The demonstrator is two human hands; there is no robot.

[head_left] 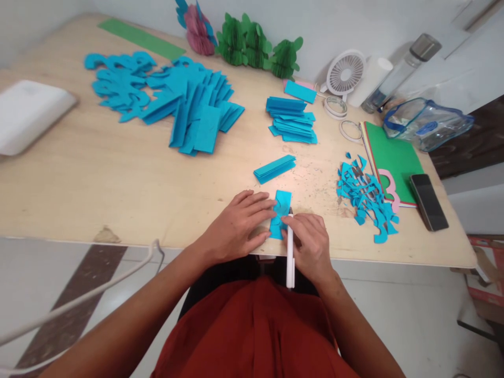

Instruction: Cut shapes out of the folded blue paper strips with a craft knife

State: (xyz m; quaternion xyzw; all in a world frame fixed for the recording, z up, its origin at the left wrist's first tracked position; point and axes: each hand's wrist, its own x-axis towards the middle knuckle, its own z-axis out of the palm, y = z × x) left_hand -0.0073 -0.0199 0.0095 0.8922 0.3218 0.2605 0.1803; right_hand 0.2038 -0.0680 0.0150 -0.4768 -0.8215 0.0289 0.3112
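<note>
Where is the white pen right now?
In the lower middle of the head view, the white pen is in the right hand at the near edge of the table, just right of the blue paper strip.

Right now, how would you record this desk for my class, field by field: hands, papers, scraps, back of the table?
Left hand: fingers touching a blue paper piece
Right hand: holding a white pen at that piece's right side
Beyond the piece: folded blue paper
Far left: large blue paper pile
Right: blue scraps, black phone
Back: green paper shapes, white fan
</note>
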